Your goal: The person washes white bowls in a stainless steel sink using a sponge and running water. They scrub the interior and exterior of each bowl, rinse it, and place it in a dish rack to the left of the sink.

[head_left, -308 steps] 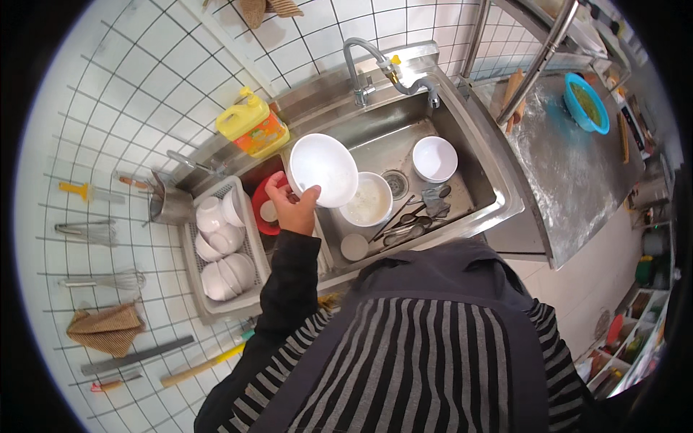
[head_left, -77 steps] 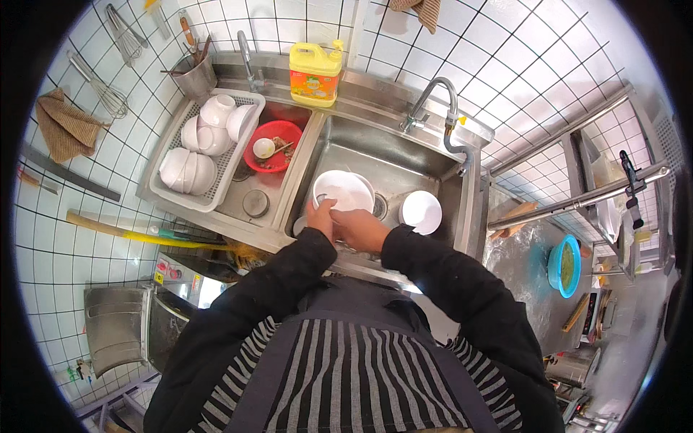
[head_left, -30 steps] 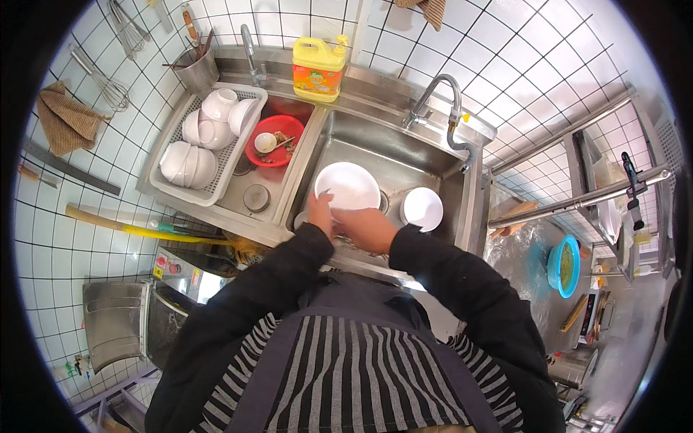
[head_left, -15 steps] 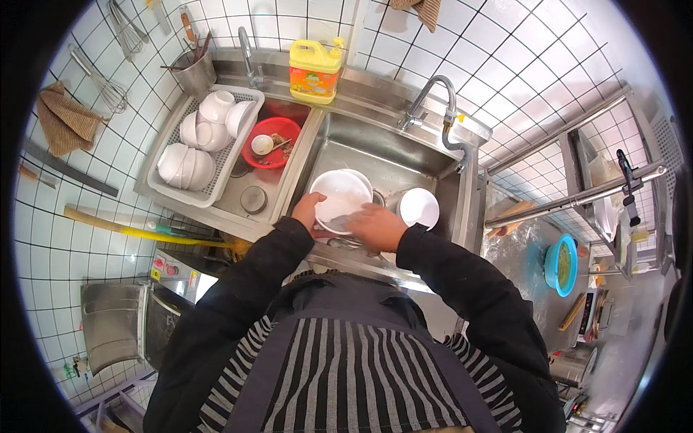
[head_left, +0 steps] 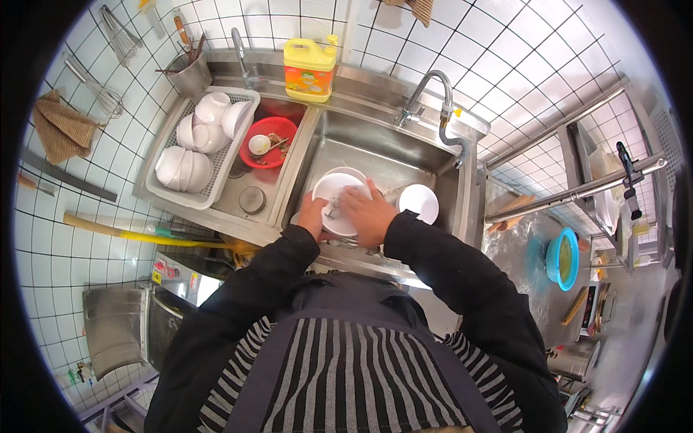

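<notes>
Left hand (head_left: 311, 216) clamped on the near-left rim of a white bowl (head_left: 326, 189), tilted over the right-hand sink basin (head_left: 368, 155). Right hand (head_left: 368, 216) pressed into its hollow, fingers loosely together, thumb apart. Grey wad (head_left: 333, 211) just by those fingertips; scourer or cloth, can't tell, nor whether the fingers close on it.

Step in hand reads as scrubbing the bowl's inside. Next move, my call: left grip firm, right fingers round the wall and up to the rim. Wet rim could slip.

Farther out: second white bowl (head_left: 352, 169) behind/below the held one, third white bowl (head_left: 420, 203) right of the hands. Gooseneck tap (head_left: 447, 105) at the back, yellow detergent jug (head_left: 309, 72) on the ledge. Left: red basin (head_left: 247, 149), then draining rack (head_left: 180, 198) with bowls.
</notes>
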Action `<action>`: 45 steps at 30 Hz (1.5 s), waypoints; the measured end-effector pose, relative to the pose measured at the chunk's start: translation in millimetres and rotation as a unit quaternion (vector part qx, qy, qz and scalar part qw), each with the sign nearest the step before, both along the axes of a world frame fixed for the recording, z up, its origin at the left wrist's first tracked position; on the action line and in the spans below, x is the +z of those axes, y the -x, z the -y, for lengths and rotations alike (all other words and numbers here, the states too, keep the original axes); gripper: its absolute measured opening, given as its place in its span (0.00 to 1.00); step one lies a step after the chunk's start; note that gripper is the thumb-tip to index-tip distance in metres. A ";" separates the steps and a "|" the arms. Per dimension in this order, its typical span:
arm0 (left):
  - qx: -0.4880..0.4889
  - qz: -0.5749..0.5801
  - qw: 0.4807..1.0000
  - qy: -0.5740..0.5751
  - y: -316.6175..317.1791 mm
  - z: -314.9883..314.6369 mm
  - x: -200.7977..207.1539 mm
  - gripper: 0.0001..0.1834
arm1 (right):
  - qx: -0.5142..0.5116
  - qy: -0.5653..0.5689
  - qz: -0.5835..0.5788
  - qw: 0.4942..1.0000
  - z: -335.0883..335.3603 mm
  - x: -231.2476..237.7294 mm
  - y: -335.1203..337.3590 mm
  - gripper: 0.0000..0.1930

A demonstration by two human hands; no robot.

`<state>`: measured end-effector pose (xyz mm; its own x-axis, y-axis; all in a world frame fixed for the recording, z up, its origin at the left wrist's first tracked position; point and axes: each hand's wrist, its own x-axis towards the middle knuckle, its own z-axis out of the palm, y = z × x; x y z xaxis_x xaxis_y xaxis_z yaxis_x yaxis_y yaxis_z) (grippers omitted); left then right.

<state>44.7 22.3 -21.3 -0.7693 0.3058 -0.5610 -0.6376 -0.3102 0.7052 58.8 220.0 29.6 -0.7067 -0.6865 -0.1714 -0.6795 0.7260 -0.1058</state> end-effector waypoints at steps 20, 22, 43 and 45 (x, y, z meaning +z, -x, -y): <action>0.001 -0.463 0.774 0.432 34.6 -10.9 9.8 0.41 | -0.266 0.307 0.015 0.914 -61.1 -66.2 27.9 0.17; -0.005 -0.511 0.740 0.438 34.9 -7.1 15.2 0.42 | -0.415 0.412 0.106 0.804 -57.3 -65.6 34.9 0.16; -0.069 -0.601 0.649 0.460 47.4 -1.2 13.6 0.46 | -0.126 0.247 -0.047 0.959 0.5 -2.2 11.7 0.39; -0.047 -0.621 0.648 0.439 44.2 -2.5 13.2 0.46 | -0.220 0.343 0.042 0.912 -4.0 -0.1 17.1 0.40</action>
